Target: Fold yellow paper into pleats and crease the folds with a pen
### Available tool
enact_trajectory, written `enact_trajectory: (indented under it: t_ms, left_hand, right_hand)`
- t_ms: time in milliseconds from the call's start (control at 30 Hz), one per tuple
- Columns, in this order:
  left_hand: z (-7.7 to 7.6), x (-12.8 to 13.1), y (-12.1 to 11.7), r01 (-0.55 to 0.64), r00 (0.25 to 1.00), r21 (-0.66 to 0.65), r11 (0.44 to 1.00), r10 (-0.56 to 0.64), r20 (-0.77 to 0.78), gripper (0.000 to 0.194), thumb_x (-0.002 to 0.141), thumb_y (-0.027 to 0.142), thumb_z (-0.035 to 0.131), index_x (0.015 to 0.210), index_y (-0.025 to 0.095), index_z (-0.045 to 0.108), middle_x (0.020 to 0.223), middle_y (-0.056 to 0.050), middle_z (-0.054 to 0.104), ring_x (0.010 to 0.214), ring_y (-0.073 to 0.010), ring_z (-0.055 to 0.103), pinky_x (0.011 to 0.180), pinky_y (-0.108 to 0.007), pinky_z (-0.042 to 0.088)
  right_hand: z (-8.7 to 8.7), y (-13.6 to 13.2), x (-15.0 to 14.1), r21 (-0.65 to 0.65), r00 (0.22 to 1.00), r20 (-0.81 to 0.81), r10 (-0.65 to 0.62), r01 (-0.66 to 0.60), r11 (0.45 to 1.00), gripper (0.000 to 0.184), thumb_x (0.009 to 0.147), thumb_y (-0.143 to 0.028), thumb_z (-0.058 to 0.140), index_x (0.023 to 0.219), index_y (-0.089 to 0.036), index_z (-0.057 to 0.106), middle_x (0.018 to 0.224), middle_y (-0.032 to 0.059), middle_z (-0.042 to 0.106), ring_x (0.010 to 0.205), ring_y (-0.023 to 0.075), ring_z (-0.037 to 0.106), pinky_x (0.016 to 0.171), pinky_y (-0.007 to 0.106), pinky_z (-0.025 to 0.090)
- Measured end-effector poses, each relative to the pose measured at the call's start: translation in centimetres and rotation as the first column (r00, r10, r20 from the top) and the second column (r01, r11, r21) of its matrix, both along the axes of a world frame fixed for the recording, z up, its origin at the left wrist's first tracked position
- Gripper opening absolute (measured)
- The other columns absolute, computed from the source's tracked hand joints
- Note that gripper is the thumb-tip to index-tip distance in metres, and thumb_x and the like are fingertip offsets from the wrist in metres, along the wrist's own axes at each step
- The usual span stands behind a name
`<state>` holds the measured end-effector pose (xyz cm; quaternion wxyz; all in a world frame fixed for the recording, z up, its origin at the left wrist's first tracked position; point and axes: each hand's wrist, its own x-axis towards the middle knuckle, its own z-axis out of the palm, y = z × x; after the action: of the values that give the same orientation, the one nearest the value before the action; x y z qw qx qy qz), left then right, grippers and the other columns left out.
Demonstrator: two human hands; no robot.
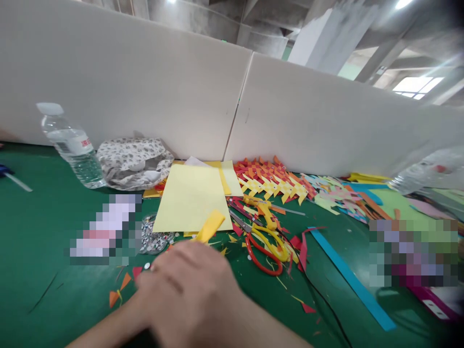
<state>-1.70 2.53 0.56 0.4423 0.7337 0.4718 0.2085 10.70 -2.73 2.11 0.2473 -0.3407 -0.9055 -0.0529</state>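
The left hand (150, 285) and right hand (201, 278) are bunched up, blurry, in front of the pale yellow sheet (192, 195). Their fingers are hidden, so I cannot tell if either one is closed. A yellow strip (210, 225) pokes up past them, over the sheet's front edge; a hard squeeze could crumple it. The clear tub (155, 237) of tiny round bits sits just left of the sheet, so a bump could spill it. Right of the sheet, a tug on the black cord (321, 292) could drag the scissors (266, 261).
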Motion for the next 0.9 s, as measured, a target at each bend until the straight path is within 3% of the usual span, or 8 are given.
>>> enact_trajectory:
  t_ms: [100,200,300,500,667,833,900]
  left_hand:
    - [0.9,-1.1,0.4,0.134,0.984,0.196,0.971,-0.108,-0.139,0.045,0.093,0.028,0.021,0.094,0.018,0.064,0.071,-0.002,0.068,0.06,-0.0164,0.063,0.053,-0.022,0.05]
    - [1.9,-1.8,1.0,0.279,0.918,0.354,0.893,-0.139,-0.372,0.036,0.091,0.016,0.029,0.116,0.022,0.054,0.087,-0.002,0.072,0.072,-0.0182,0.069,0.061,-0.024,0.051]
    - [2.5,-2.2,1.7,0.36,0.85,0.433,0.826,-0.098,-0.518,0.041,0.09,0.012,0.03,0.125,0.026,0.047,0.102,-0.006,0.071,0.085,-0.0223,0.069,0.065,-0.029,0.051]
    - [3.0,-3.1,2.2,0.439,0.794,0.379,0.814,-0.155,-0.587,0.035,0.093,0.018,0.031,0.125,0.024,0.045,0.087,-0.004,0.072,0.071,-0.0214,0.068,0.056,-0.028,0.046]
    - [4.2,-3.6,2.5,0.494,0.772,0.346,0.797,-0.219,-0.596,0.032,0.094,0.017,0.032,0.119,0.024,0.05,0.076,-0.001,0.069,0.063,-0.0184,0.065,0.052,-0.025,0.041]
    - [4.8,-2.2,2.5,0.483,0.746,0.413,0.772,-0.116,-0.656,0.024,0.09,0.017,0.043,0.112,0.022,0.053,0.091,-0.005,0.07,0.078,-0.0214,0.068,0.06,-0.027,0.045]
    - [4.7,-1.4,2.3,0.487,0.729,0.425,0.763,-0.088,-0.678,0.019,0.09,0.018,0.046,0.107,0.021,0.054,0.086,-0.004,0.07,0.073,-0.0211,0.068,0.058,-0.027,0.046]
  right_hand:
    - [3.8,4.6,3.9,0.035,0.992,-0.069,-0.101,0.104,0.994,0.014,0.085,-0.03,0.059,0.086,-0.017,0.065,0.105,0.0094,0.064,0.105,0.0239,0.053,0.102,0.047,0.034]
    - [5.2,5.3,7.3,-0.022,0.98,-0.134,-0.147,0.146,0.989,0.024,0.079,-0.043,0.067,0.09,-0.021,0.066,0.107,0.0074,0.064,0.11,0.0257,0.051,0.105,0.049,0.029]
    - [4.1,4.5,9.0,-0.135,0.975,-0.188,-0.121,0.097,0.986,0.024,0.08,-0.037,0.068,0.101,-0.025,0.065,0.117,0.007,0.06,0.114,0.0222,0.051,0.1,0.04,0.039]
    - [1.0,4.6,8.8,-0.275,0.941,-0.323,-0.106,0.014,0.961,0.01,0.082,-0.025,0.067,0.092,-0.023,0.065,0.122,0.0075,0.057,0.105,0.0179,0.058,0.088,0.031,0.048]
    - [0.3,5.1,8.4,-0.191,0.847,-0.529,-0.053,-0.058,0.98,0.009,0.077,-0.021,0.072,0.085,-0.02,0.069,0.093,0.0079,0.065,0.085,0.017,0.064,0.074,0.027,0.053]
    - [-0.3,4.7,7.3,-0.101,0.806,-0.591,-0.043,-0.021,0.995,0.004,0.076,-0.019,0.073,0.079,-0.017,0.07,0.082,0.008,0.067,0.073,0.0158,0.065,0.068,0.025,0.055]
    - [-0.5,4.5,6.8,-0.097,0.798,-0.601,-0.053,-0.007,0.995,0.003,0.076,-0.018,0.072,0.078,-0.017,0.07,0.082,0.0084,0.067,0.073,0.0164,0.065,0.067,0.026,0.055]
